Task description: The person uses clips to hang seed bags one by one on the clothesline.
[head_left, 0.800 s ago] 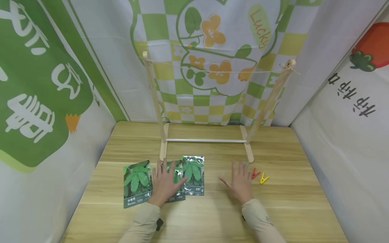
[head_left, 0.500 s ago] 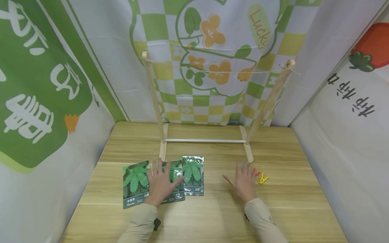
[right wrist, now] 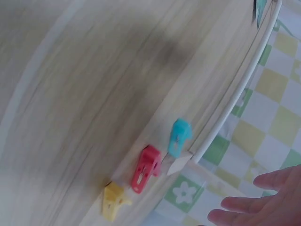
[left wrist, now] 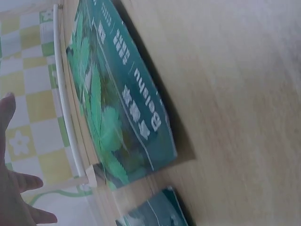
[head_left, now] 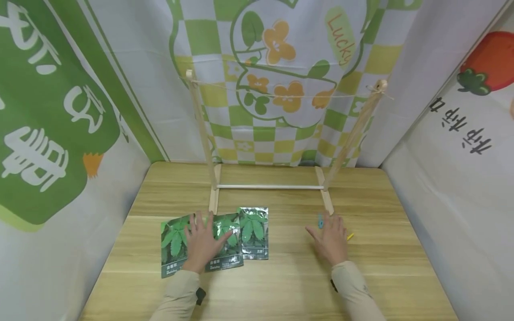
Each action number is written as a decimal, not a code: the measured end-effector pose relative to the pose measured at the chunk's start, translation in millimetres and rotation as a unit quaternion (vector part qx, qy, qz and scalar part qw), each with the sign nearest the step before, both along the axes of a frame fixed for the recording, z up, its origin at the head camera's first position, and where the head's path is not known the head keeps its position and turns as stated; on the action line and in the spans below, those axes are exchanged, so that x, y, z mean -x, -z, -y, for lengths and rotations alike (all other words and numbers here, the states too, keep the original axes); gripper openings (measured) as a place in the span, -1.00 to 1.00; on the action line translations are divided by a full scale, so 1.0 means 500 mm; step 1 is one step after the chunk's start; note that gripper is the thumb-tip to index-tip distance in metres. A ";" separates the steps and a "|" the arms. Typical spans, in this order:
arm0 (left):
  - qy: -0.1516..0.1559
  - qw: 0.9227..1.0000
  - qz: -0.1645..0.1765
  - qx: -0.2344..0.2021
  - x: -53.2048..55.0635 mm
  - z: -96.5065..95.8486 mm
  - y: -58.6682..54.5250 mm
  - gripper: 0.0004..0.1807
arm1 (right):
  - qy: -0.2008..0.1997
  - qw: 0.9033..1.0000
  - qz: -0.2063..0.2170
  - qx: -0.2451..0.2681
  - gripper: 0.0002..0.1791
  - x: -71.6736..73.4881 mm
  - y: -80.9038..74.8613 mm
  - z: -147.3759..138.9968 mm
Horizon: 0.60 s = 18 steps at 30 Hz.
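Note:
My left hand (head_left: 202, 244), fingers spread and holding nothing, is above the left green seed packet (head_left: 172, 246) and the middle packet (head_left: 228, 244), covering part of each. A third packet (head_left: 257, 234) lies to their right with its corner against the middle one. Over the clothespins on the right is my right hand (head_left: 332, 239), palm down with its fingers apart. By its thumb side shows a blue clothespin (head_left: 320, 221), and past its little finger a yellow one (head_left: 350, 236). A red clothespin (right wrist: 146, 168) appears between them in the right wrist view, hidden from the head view.
Behind the packets stands a wooden frame with two uprights (head_left: 202, 129), a white crossbar (head_left: 269, 187) low down and a string (head_left: 257, 93) tied across the top. Printed curtains (head_left: 281, 147) close off the back and sides of the wooden table (head_left: 273, 290).
The left hand has shifted left, baring more of the middle packet. My right hand has slid right, now covering the red clothespin and uncovering the blue one. Packets and clothespins stay put.

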<state>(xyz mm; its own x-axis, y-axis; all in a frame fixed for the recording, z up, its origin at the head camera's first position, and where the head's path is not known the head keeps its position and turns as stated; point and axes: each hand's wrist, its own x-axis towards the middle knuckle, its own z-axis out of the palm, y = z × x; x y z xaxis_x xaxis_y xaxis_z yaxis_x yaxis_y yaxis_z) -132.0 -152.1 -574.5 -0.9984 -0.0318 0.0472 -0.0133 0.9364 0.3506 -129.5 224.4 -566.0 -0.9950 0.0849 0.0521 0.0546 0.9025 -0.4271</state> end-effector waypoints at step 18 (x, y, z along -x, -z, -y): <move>-0.048 0.998 0.035 -0.031 -0.007 0.056 0.006 0.12 | 0.052 0.997 0.057 0.026 0.00 -0.002 0.007 -0.066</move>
